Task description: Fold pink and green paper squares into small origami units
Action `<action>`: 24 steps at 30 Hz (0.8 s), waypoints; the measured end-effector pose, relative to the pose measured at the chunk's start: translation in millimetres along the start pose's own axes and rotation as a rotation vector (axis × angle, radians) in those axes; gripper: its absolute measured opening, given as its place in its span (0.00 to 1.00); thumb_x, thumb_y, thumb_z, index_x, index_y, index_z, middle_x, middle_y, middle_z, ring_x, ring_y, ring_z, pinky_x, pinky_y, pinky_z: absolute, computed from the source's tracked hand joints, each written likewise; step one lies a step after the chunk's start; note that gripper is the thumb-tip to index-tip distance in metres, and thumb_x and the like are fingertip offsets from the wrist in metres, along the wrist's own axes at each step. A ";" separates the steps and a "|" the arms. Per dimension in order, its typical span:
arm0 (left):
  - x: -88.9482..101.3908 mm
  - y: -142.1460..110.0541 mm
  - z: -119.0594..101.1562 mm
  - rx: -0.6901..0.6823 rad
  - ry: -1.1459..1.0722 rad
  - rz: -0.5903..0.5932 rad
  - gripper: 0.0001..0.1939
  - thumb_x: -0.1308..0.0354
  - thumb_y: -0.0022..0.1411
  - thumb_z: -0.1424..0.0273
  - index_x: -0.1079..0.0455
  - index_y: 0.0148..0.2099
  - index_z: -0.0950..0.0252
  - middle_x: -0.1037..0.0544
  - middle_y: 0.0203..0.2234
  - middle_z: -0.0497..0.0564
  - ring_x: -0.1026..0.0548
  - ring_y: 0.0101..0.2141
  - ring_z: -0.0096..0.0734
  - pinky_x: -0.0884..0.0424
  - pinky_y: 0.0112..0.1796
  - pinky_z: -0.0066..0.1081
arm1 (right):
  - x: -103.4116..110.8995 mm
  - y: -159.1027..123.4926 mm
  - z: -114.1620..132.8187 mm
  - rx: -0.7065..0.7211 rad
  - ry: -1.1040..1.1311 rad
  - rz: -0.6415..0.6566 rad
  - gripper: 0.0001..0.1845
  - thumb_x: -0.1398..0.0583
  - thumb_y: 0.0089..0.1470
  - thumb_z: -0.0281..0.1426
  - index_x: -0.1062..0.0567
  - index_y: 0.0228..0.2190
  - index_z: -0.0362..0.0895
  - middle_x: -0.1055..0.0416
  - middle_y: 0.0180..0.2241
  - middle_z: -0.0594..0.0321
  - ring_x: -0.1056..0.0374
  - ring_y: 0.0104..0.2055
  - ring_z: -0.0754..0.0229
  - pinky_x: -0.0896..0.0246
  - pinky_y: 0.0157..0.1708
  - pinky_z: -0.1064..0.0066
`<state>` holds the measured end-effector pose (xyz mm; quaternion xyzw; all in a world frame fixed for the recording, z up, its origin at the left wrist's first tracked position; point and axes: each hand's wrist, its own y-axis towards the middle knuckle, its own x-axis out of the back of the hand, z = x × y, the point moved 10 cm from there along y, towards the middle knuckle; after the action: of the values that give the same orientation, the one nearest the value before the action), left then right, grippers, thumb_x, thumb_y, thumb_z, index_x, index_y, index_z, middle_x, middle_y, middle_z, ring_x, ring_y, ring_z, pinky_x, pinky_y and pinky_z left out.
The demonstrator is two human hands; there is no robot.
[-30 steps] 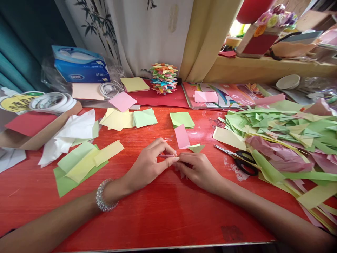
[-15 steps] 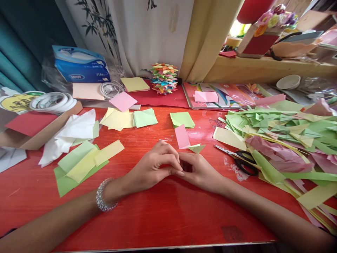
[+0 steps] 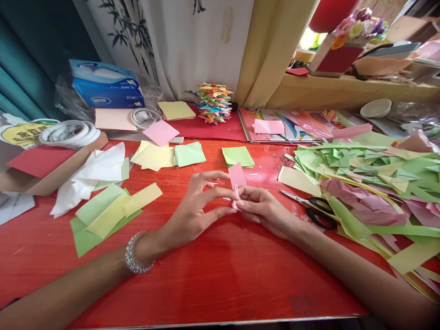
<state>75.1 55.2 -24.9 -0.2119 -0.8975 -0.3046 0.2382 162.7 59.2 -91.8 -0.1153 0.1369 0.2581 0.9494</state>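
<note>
A small folded piece of pink paper [image 3: 235,196] is held up over the middle of the red table [image 3: 192,284]. My right hand [image 3: 268,208] pinches it between thumb and fingers. From the other side, the thumb and a finger of my left hand [image 3: 199,206], with a clear coiled band on the wrist, close on its edge; another finger arches above. Just behind the hands lies a flat pink paper strip [image 3: 237,174], partly covered by them. Farther back sits a stack of green paper squares [image 3: 238,156].
Black-handled scissors [image 3: 321,211] lie right of my hands, beside a heap of folded green pieces [image 3: 357,160]. Yellow squares [image 3: 154,155] and loose strips [image 3: 110,213] lie left. A multicoloured paper stack [image 3: 215,103] stands behind, near a blue tissue pack [image 3: 106,87].
My hands have opened out and the folded pink paper now shows between the fingers. The left fingers have spread and lifted; the small green folded piece behind is now hidden.
</note>
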 end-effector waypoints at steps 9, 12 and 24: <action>3.2 -1.3 -10.1 -0.094 0.092 -0.036 0.06 0.43 0.59 0.74 0.37 0.39 0.62 0.30 0.33 0.46 0.36 0.36 0.29 0.38 0.39 0.31 | 0.3 -0.8 1.4 0.040 -0.028 -0.042 0.08 0.40 0.52 0.33 0.32 0.29 0.41 0.40 0.24 0.69 0.53 0.17 0.75 0.67 0.17 0.75; 1.9 -1.9 -14.5 -0.134 0.093 -0.026 0.05 0.44 0.60 0.77 0.37 0.38 0.63 0.30 0.31 0.46 0.36 0.35 0.28 0.38 0.38 0.31 | -1.3 -0.5 0.9 0.053 -0.035 -0.029 0.08 0.40 0.52 0.33 0.33 0.30 0.41 0.39 0.25 0.69 0.53 0.17 0.75 0.66 0.17 0.75; 2.3 -4.4 -24.2 -0.181 0.193 -0.064 0.08 0.50 0.61 0.82 0.39 0.33 0.64 0.31 0.27 0.47 0.37 0.31 0.29 0.38 0.35 0.30 | -4.1 -3.4 1.2 0.075 -0.077 -0.027 0.08 0.40 0.52 0.33 0.33 0.31 0.42 0.37 0.28 0.68 0.52 0.17 0.75 0.64 0.16 0.76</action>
<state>78.2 36.9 -8.7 -0.1733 -0.8456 -0.4109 0.2935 161.3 54.8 -88.9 -0.0715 0.1080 0.2441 0.9611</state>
